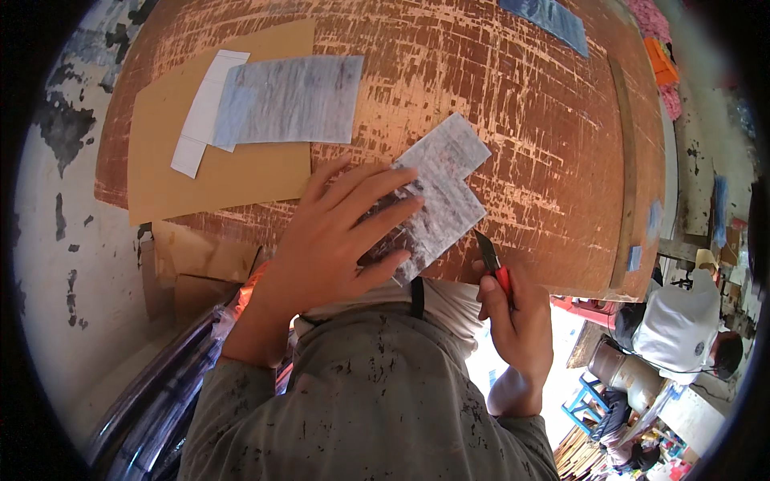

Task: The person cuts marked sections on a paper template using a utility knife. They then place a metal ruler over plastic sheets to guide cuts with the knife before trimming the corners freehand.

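My left hand (341, 232) lies flat with its fingers spread over a grey, marble-patterned sheet (446, 196). A notch is cut into the right side of this sheet, and my palm and fingers hide its left part. In my right hand (520, 325) is a utility knife (501, 279) with a red and black handle. Its dark blade points up and to the left, close to the sheet's lower right edge; whether it touches cannot be made out.
Both hands work at the near edge of a scratched brown board (497, 80). Tan cardboard (168, 168), a white strip (204, 112) and another grey sheet (309, 100) lie at left. A wooden strip (624, 176) runs along the right. A person in white (678, 325) is at far right.
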`<state>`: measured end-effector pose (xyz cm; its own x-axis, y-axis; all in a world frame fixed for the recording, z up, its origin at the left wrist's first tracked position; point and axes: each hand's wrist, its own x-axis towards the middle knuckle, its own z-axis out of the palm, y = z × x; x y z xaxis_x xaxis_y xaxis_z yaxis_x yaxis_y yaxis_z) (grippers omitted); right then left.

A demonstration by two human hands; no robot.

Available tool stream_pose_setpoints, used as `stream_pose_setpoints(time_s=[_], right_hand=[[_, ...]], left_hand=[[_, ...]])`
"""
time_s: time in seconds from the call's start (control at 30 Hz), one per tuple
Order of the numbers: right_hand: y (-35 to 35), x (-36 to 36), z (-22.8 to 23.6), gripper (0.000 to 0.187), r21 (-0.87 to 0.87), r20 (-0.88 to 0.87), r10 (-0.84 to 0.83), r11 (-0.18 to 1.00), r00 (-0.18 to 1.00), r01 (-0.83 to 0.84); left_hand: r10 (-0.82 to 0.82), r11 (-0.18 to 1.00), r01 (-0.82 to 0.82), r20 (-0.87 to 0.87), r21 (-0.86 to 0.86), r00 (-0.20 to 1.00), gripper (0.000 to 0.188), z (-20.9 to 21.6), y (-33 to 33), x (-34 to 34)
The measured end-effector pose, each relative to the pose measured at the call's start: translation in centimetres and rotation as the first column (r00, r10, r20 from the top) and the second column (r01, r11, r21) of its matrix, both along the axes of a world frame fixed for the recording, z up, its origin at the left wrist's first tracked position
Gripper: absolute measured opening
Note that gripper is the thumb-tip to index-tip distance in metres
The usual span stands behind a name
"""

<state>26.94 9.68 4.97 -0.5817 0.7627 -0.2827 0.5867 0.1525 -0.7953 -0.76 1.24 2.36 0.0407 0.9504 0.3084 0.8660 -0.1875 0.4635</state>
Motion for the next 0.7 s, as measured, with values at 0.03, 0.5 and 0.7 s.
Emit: stream_pose_setpoints(time_s=[0.03, 0.5, 0.7], right_hand=[[0.1, -0.1, -0.1, 0.02, 0.021, -0.005, -0.005, 1.0, 1.0, 0.005], [0.7, -0.8, -0.8, 0.019, 0.1, 0.012, 0.052, 0.994, 0.999, -0.053], [0.7, -1.0, -0.6, 0.02, 0.058, 0.007, 0.039, 0.998, 0.999, -0.039]], left_hand=[[0.0, 1.0, 0.0, -0.003, 0.001, 1.0, 0.056, 0.0, 0.2, 0.0], [-0.073, 0.988, 0.05, -0.156, -0.145, 0.985, 0.069, 0.5, 0.4, -1.2], [-0.384, 0.923, 0.37, -0.183, -0.107, 0.905, 0.061, 1.2, 6.2, -4.6]])
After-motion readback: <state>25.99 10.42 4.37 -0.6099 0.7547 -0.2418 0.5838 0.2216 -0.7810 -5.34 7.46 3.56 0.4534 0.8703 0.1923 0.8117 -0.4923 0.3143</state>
